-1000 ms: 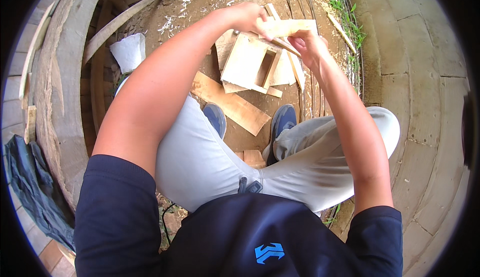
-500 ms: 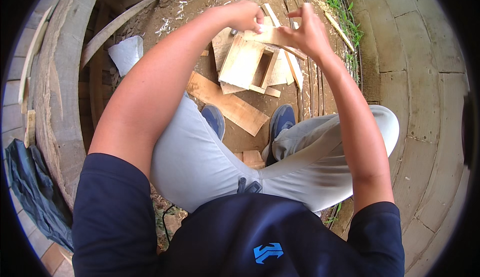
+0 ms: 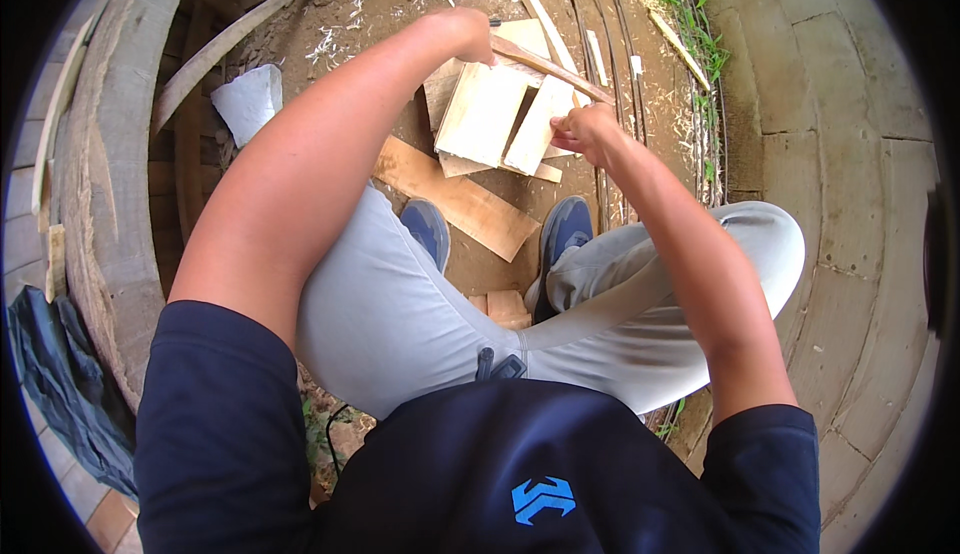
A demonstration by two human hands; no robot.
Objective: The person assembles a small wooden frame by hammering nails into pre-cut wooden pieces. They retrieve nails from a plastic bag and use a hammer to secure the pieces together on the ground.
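My nearer right grip (image 3: 588,135) pinched the narrow board (image 3: 537,126) immediately to its left, long axis running away from me; my left grip's (image 3: 468,36) state I could not tell.

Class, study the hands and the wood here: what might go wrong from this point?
1. The small board may sit crooked: a dark gap separates it from the pale panel beside it.
2. The right hand has its fingers at the board's right edge, so they could get pinched if the board shifts.
3. The panel and board rest above wood pieces jutting out at odd angles, which might make the stack rock.
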